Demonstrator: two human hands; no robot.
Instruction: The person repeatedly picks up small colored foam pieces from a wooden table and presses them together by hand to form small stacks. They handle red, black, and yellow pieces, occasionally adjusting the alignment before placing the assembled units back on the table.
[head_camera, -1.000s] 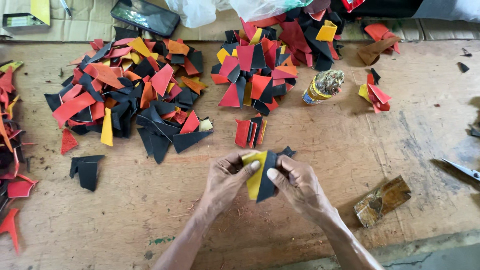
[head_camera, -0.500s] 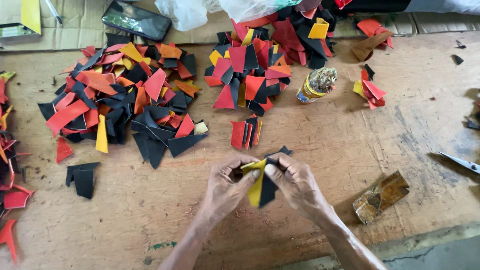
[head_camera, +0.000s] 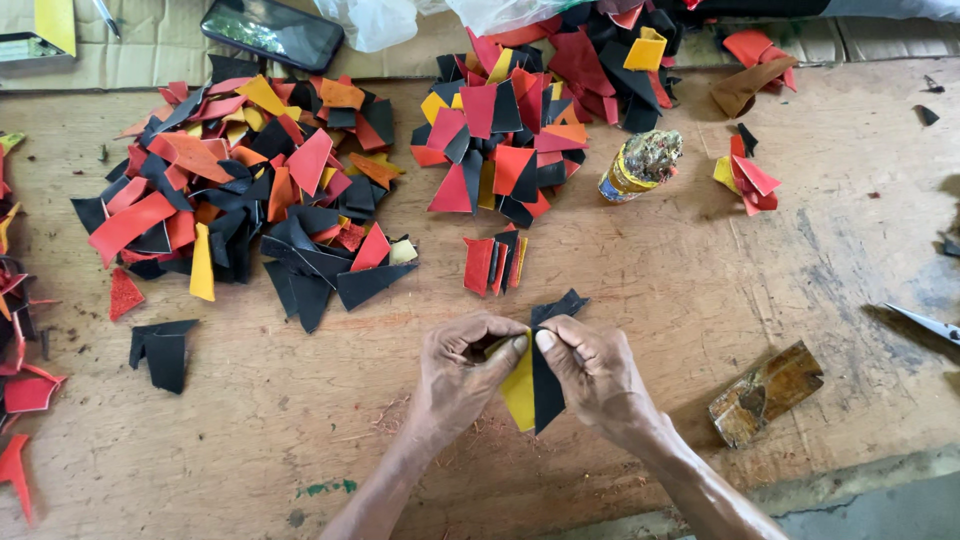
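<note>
Near the front edge of the wooden worktable (head_camera: 300, 440), both hands meet over two thin cut pieces.

Far across the table lie big heaps of red, orange, black and yellow scraps (head_camera: 240, 190), with a small stack of red and black pieces (head_camera: 492, 264) just beyond the hands. The left hand (head_camera: 462, 378) and right hand (head_camera: 592, 372) face each other, thumbs touching at the top, fingers pinching a yellow piece (head_camera: 520, 395) on the left and a black piece (head_camera: 546, 395) on the right, side by side and overlapping. Both pieces hang with their long axis running far-to-near, tips pointing toward the person, equally close to either hand.
</note>
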